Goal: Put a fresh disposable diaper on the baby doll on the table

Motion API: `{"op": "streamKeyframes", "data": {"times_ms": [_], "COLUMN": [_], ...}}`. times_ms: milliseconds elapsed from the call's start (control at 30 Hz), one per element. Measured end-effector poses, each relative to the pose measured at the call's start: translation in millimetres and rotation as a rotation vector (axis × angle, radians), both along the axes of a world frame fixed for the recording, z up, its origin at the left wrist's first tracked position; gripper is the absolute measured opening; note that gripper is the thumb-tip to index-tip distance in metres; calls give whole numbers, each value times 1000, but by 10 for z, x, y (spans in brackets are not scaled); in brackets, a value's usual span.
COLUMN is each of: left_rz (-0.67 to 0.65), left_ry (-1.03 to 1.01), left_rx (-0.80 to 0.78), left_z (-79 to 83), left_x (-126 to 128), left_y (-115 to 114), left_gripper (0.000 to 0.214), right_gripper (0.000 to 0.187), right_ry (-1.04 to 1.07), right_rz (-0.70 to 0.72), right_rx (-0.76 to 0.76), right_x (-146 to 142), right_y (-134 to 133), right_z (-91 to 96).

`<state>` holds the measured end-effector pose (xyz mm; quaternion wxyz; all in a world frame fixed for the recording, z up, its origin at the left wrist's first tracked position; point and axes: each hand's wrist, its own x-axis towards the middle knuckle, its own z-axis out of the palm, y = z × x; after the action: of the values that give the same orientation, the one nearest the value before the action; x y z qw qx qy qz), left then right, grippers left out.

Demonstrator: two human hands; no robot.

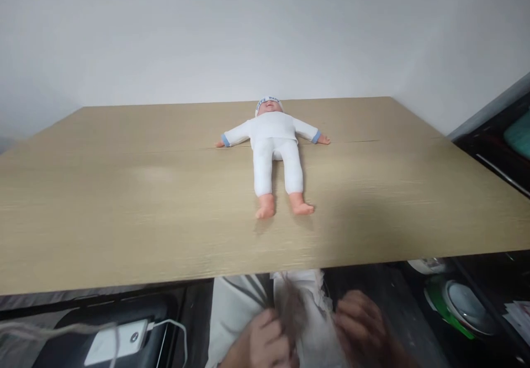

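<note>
A baby doll (273, 127) lies on its back on the wooden table (124, 208), arms spread and bare feet towards me. It wears white clothes with blue cuffs and a white headband with blue lettering. Below the near table edge, my left hand (269, 340) is closed, fingers curled, beside a blurred brown hair-like tuft (293, 307). My right hand (358, 321) is closed too, at the edge of a whitish cloth-like thing (312, 296) over my lap. Blur hides what either hand grips.
A white power bank (118, 343) with a cable (176, 324) rests on a black surface at lower left. Round containers, one with green (449, 307), stand at lower right. A dark object (492, 141) leans by the table's right side. A pale wall (232, 36) rises behind.
</note>
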<state>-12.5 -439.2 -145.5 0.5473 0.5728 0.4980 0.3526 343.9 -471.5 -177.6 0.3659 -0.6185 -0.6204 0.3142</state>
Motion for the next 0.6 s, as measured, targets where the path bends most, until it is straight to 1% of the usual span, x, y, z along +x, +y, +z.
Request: {"op": "streamKeyframes", "data": {"times_ms": [33, 67, 100, 167, 200, 300, 400, 467, 533, 600], "left_rz": [-52, -83, -78, -13, 28, 94, 193, 215, 197, 170], "left_ry": [18, 58, 98, 142, 130, -6, -146, -187, -223, -270], "left_rx": [-1, 3, 4, -27, -55, -170, -281, -317, -348, -383], "left_z": [-143, -254, -336, -429, -451, -483, -506, -500, -447, -324], "left_x": [97, 189, 268, 386, 430, 566, 733, 821, 864, 866], "left_y": [-116, -189, -232, -261, -257, -201, -129, -127, -190, -315], "left_gripper": [49, 48, 48, 46, 45, 51, 71, 80, 81, 78], "right_gripper": [19, 24, 28, 31, 32, 38, 44, 46, 50, 54], "right_ry": [1, 8, 17, 57, 79, 109, 129, 188, 272, 326], "right_rz": [-12, -23, -56, -99, -80, 16, 41, 74, 133, 186], "right_rx": [-21, -45, -73, -145, -181, -272, -302, -336, -384, -402], "right_x": [12, 3, -23, -108, -161, -325, -447, -501, -542, -573], "right_y": [-94, -149, -173, -166, -145, -58, 20, 33, -3, -88], "right_z": [-120, -194, -227, -206, -171, -48, 56, 118, 187, 287]}}
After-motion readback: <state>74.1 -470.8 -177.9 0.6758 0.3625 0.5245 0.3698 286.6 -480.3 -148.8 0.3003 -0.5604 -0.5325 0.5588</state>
